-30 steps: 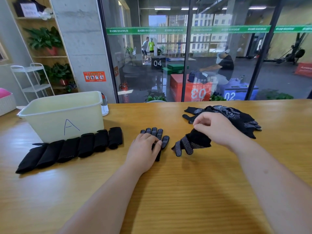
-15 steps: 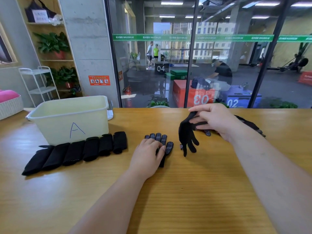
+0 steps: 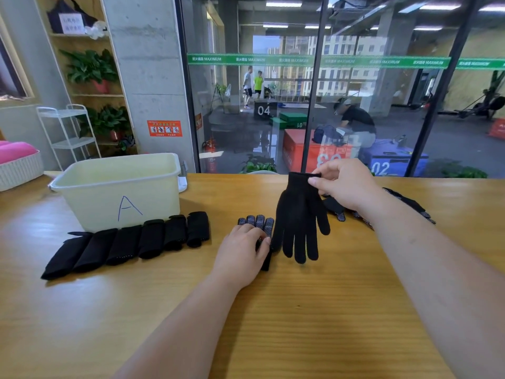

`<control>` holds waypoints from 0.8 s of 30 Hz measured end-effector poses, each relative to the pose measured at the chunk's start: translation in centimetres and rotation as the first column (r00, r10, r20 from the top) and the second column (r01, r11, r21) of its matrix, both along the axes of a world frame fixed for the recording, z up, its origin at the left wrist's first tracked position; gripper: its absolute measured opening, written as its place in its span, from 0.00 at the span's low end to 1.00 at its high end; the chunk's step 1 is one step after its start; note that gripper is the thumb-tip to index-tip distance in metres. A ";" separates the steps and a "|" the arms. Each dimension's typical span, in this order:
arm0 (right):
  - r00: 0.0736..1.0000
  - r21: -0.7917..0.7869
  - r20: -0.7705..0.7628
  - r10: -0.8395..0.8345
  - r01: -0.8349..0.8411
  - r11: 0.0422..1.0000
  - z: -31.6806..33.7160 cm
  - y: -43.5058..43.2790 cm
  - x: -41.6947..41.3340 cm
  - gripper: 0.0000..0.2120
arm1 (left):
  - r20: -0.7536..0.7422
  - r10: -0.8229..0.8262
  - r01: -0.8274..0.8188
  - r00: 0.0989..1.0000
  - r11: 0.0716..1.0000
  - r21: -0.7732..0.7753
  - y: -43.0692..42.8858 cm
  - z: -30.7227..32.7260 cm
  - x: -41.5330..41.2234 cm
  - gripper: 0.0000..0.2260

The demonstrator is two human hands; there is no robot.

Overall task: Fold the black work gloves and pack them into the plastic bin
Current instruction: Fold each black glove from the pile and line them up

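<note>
Presently one black glove (image 3: 299,222) is held in the air above the table (image 3: 300,324), its cuff pinched between the thumb and curled fingers of the right hand (image 3: 344,184). Just beside it, a second glove (image 3: 258,221) is pressed flat to the wood by the left hand (image 3: 240,258), whose fingers are laid nearly straight and close together. A crooked fold could result if the hanging glove is lowered askew or the flat one is dragged by the pressing palm. A slack pinch could also let the cuff slip. The hanging glove's long axis runs near vertical, cuff up and fingertips down. The flat glove's fingertips are pointed away from the person. Further left, a row of folded gloves (image 3: 131,242) is laid just in front of the plastic bin (image 3: 153,203). Loose gloves (image 3: 410,203) are heaped behind the right wrist.
</note>
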State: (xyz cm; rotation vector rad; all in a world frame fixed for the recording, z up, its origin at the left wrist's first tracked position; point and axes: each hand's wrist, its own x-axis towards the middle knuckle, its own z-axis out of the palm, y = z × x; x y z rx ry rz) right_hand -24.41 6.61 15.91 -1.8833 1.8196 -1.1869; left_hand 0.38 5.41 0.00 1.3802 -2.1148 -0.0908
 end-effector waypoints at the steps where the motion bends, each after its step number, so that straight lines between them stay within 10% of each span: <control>1: 0.999 -0.048 -0.004 -0.038 0.038 0.998 0.0 -0.3 -0.1 0.03 | 0.002 0.000 0.000 1.000 1.000 0.008 0.0 0.0 0.0 0.14; 6: 0.994 -0.386 0.024 -0.110 0.110 0.916 -0.6 0.5 0.2 0.04 | 0.020 0.001 -0.001 1.000 0.999 0.044 0.0 0.0 0.1 0.14; 13: 0.817 0.170 -0.569 0.090 0.010 0.985 -11.1 3.2 -1.0 0.06 | 0.101 0.012 -0.017 0.995 0.999 0.049 -0.4 -0.3 -0.2 0.18; 24: 0.826 -0.065 -0.561 -0.050 0.017 0.998 -14.9 4.5 -0.7 0.06 | 0.204 0.002 -0.021 0.979 0.996 0.091 -0.7 -0.2 -0.9 0.21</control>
